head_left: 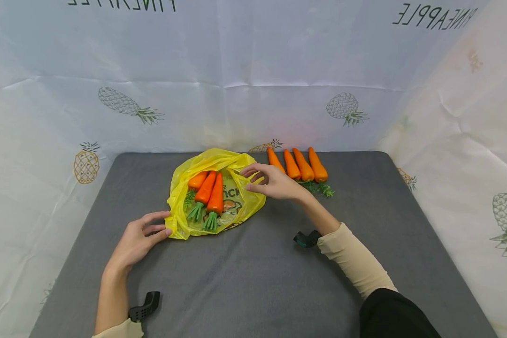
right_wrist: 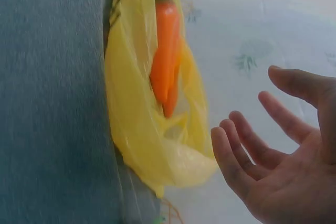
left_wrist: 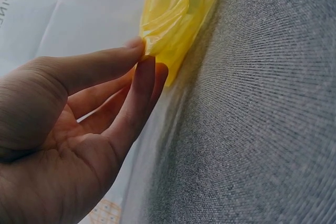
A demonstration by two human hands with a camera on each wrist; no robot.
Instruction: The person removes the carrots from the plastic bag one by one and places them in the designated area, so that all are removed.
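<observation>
A yellow plastic bag [head_left: 247,199] lies with its mouth spread wide on the grey table, printing showing through inside. Three orange carrots [head_left: 215,197] with green tops rest in it, side by side. At the bag's near left corner my left hand [head_left: 137,239] pinches the edge between thumb and fingertips; the left wrist view shows the gathered yellow film [left_wrist: 168,19] at those fingertips. My right hand [head_left: 274,182] hovers by the bag's right rim, fingers spread and loosely bent, holding nothing. In the right wrist view its palm faces the bag beside the carrots [right_wrist: 167,51].
Several more carrots [head_left: 304,165] stand in a row at the table's back, right of the bag, leafy green tops [head_left: 325,189] toward me. A white pineapple-print sheet [head_left: 245,112] hangs behind the grey table [head_left: 236,291] and along both sides.
</observation>
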